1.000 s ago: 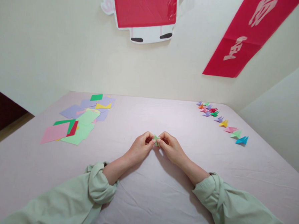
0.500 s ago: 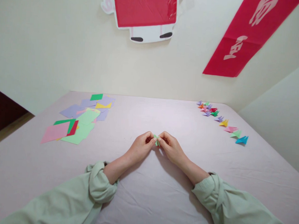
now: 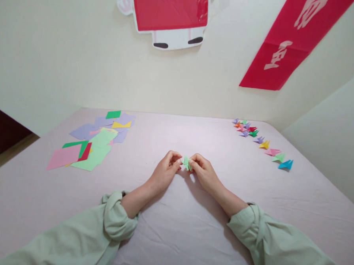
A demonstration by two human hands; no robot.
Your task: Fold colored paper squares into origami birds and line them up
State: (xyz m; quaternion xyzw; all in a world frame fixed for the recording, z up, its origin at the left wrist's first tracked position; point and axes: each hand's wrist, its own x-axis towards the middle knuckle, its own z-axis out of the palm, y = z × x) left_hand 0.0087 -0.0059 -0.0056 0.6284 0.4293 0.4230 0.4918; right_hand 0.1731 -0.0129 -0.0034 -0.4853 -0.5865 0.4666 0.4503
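Note:
A small light green folded paper crane [image 3: 186, 163] is held just above the middle of the table. My right hand [image 3: 204, 171] pinches its right side between thumb and fingers. On the other side, my left hand [image 3: 166, 169] is close by, its fingers curled and thumb tip slightly apart from them, with a narrow gap to the crane. The crane's right edge is hidden behind my right fingertips.
Loose coloured paper sheets [image 3: 102, 138] lie overlapping at the left of the cloth-covered table [image 3: 171, 235]. A row of small folded paper cranes [image 3: 264, 144] runs along the right. Behind stands a wall with a red banner [image 3: 288, 51].
My left hand has let go of the green crane and drawn slightly left. The crane stays in my right fingers and more of it shows.

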